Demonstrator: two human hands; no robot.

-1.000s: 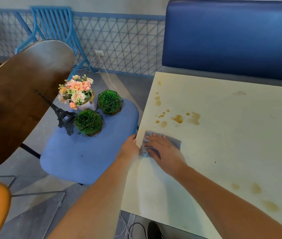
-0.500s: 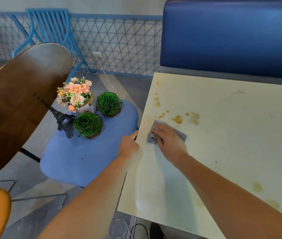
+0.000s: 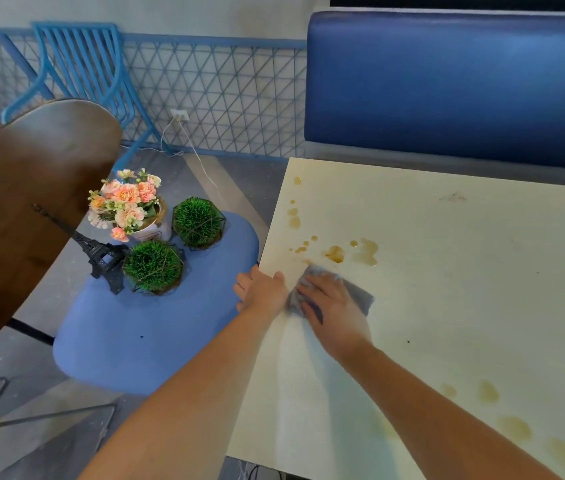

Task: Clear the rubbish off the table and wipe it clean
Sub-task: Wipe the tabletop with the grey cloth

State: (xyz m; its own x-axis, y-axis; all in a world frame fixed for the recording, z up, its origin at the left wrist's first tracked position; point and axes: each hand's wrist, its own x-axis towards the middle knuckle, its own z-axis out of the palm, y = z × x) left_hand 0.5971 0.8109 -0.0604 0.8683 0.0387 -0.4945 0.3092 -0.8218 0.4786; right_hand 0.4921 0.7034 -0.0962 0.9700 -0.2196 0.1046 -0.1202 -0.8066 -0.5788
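Observation:
A grey cloth lies on the cream table near its left edge. My right hand presses flat on the cloth with fingers spread. Just beyond the cloth are brown spill stains, with smaller drops further up the left edge. More faded stains mark the table's near right part. My left hand grips the table's left edge, thumb on top and fingers curled over the side.
Left of the table a blue stool seat carries a flower pot, two green plant balls and a black tower model. A brown chair back stands further left. A blue bench back runs along the table's far side.
My right hand pushed the cloth up toward the brown stains, then drew it back a little. My left hand stayed on the table's left edge.

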